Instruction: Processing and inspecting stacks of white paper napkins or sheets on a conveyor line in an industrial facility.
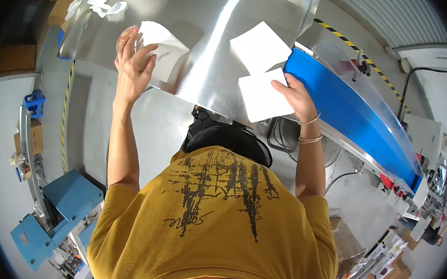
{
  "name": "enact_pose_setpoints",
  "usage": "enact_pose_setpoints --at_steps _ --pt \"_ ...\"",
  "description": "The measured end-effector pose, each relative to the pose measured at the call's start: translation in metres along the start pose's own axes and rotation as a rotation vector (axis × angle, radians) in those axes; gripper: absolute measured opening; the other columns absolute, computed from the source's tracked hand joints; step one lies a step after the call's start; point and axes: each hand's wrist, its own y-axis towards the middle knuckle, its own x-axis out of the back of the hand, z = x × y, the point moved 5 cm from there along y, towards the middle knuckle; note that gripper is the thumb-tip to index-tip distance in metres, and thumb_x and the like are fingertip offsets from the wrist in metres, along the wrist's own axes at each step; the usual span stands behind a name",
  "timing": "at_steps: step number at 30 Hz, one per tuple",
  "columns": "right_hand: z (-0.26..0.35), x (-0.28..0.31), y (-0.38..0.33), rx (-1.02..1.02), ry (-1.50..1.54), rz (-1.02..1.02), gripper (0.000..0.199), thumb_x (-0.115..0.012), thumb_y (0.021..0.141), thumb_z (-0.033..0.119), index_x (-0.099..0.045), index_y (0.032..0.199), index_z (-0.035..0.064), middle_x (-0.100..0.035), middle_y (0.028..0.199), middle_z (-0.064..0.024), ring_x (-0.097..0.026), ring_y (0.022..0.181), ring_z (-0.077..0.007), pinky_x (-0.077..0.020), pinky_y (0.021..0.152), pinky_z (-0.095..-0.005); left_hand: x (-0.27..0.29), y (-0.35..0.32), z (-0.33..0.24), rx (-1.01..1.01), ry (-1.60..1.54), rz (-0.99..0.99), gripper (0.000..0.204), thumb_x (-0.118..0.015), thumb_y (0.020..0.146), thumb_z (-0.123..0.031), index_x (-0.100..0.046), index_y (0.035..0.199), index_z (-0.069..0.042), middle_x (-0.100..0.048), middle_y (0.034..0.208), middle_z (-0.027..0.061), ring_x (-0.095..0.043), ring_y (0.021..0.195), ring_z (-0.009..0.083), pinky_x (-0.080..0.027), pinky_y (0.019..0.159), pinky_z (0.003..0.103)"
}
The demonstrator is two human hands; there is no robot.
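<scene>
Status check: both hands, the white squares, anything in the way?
Left hand at reddish item and white packet, grip unclear. Right hand pinching nearer white square; second white square beyond, on metal table. Blue conveyor alongside, not visibly blocking.

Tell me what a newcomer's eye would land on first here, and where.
The mustard-yellow shirt with its black print fills the lower middle of the view. Next comes the bright blue belt on the right, beside the shiny metal table. Then the white square held in the right hand, at the table's near edge.
</scene>
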Motion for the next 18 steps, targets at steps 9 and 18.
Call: enact_pose_setpoints --at_steps 9,18 --pt "0.021 -0.013 -0.016 0.005 0.329 0.124 0.037 -0.066 0.089 0.022 -0.057 0.113 -0.0039 -0.064 0.102 -0.0068 -0.06 0.089 -0.0109 -0.0495 0.078 -0.0249 0.005 0.002 -0.005 -0.023 0.04 -0.045 0.022 -0.065 0.079 -0.007 -0.07 0.101 -0.011 -0.046 0.139 0.0099 -0.037 0.133 0.029 -0.033 0.107 0.042" --pt "-0.02 -0.051 -0.023 -0.031 0.209 -0.069 0.036 -0.063 0.091 0.022 -0.051 0.112 -0.0045 -0.06 0.098 -0.008 -0.056 0.087 -0.0109 -0.0492 0.075 -0.0254 0.001 0.002 0.002 -0.035 0.014 -0.008 0.026 -0.067 0.081 -0.012 -0.071 0.106 -0.018 -0.044 0.14 0.0126 -0.033 0.135 0.0316 -0.029 0.106 0.048"
